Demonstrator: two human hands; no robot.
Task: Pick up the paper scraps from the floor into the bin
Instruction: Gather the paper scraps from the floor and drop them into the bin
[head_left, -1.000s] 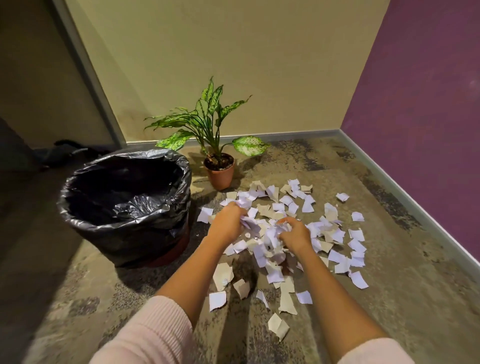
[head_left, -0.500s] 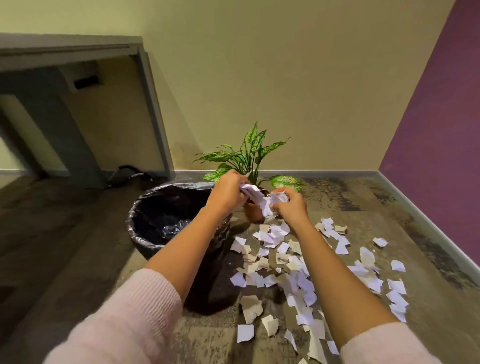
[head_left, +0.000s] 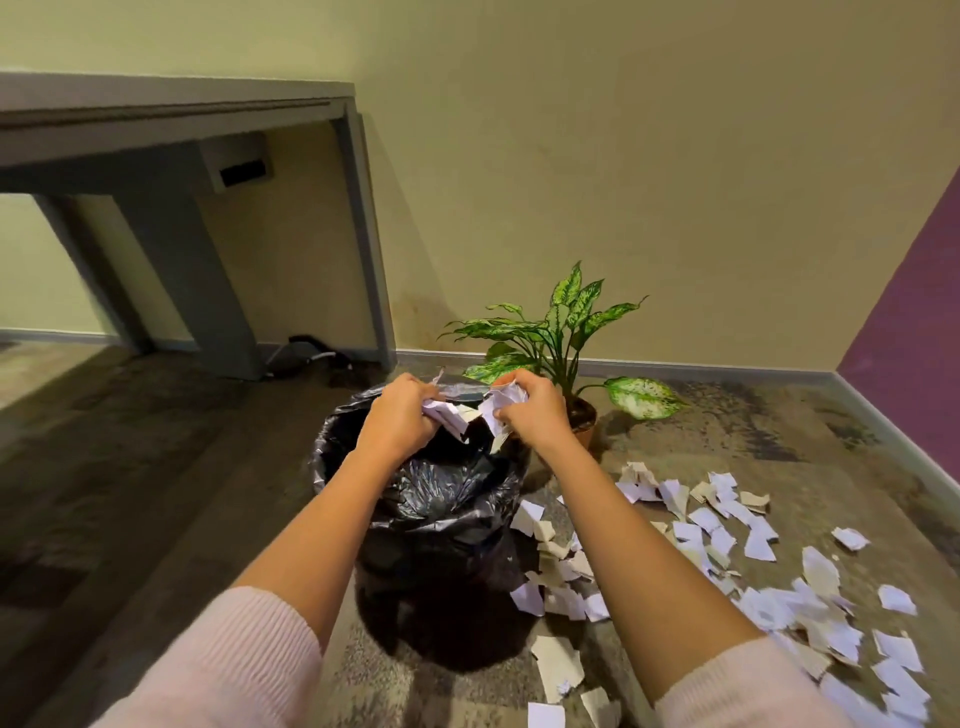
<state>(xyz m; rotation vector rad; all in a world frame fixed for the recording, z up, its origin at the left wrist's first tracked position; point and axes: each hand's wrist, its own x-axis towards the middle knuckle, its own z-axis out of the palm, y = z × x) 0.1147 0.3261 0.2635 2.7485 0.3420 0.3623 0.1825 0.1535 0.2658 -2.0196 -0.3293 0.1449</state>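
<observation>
While over bin (head_left: 415, 499), scraps (head_left: 452, 413) between hands (head_left: 397, 415).

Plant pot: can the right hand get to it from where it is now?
Probably yes. The right hand is beside the plant pot with open space between, but its grip is full of paper scraps, so it must drop those first.

Both the left hand (head_left: 397, 415) and right hand (head_left: 530, 410) have carried their paper scraps (head_left: 457, 413) from beside the plant to above the bin (head_left: 431, 499).

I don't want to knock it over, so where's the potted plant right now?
In the head view, the potted plant stands on the floor against the back wall, just right of the bin and directly behind the right hand.
</observation>
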